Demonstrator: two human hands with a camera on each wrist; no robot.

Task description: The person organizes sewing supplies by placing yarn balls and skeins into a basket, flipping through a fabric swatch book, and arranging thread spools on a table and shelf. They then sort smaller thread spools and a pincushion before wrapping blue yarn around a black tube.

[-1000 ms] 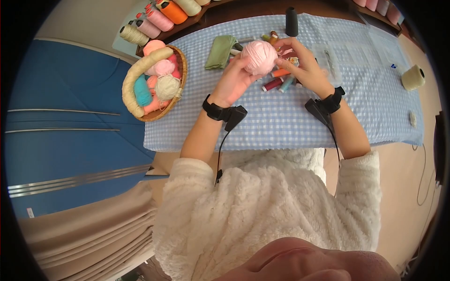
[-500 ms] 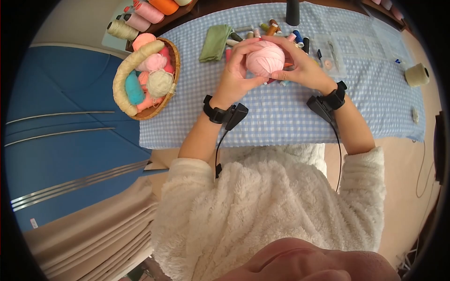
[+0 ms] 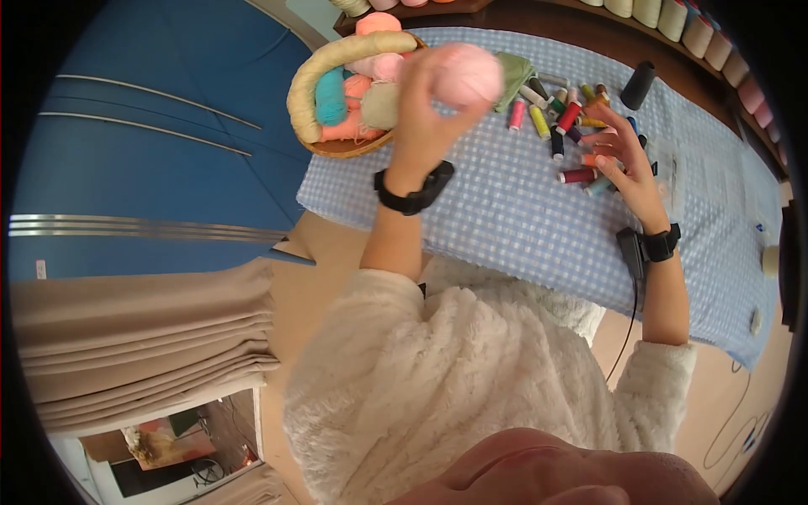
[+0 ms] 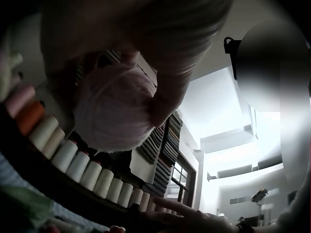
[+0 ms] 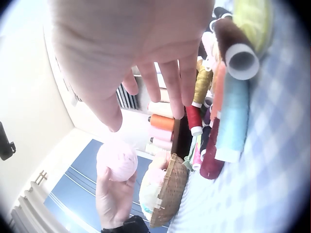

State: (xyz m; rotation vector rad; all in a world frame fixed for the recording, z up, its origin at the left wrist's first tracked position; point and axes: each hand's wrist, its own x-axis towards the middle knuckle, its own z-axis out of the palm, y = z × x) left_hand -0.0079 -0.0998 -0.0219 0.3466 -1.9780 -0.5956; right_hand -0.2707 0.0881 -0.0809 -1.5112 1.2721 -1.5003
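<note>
A ball of pale pink yarn (image 3: 468, 76) is gripped in my left hand (image 3: 419, 126), raised beside the wicker basket (image 3: 343, 151). In the left wrist view, thumb and fingers curl round the yarn ball (image 4: 116, 109). The basket, full of pink, coral, cream and turquoise yarn balls, is partly covered by that hand in the head view. My right hand (image 3: 629, 160) hovers over the loose thread spools with its fingers spread and nothing in them. Below it lie a maroon spool (image 3: 577, 176) and a light blue spool (image 5: 233, 116).
A folded green cloth (image 3: 515, 77) lies behind the pink ball. Several more spools, among them a yellow one (image 3: 539, 123), are scattered across the checked tablecloth (image 3: 497, 198). A black cone (image 3: 638, 86) stands at the back, before a shelf of thread cones (image 3: 673, 18).
Both hands were round the yarn ball half a second ago. The right hand has let go, and the left has carried the ball left towards the basket. The head view has turned left.
</note>
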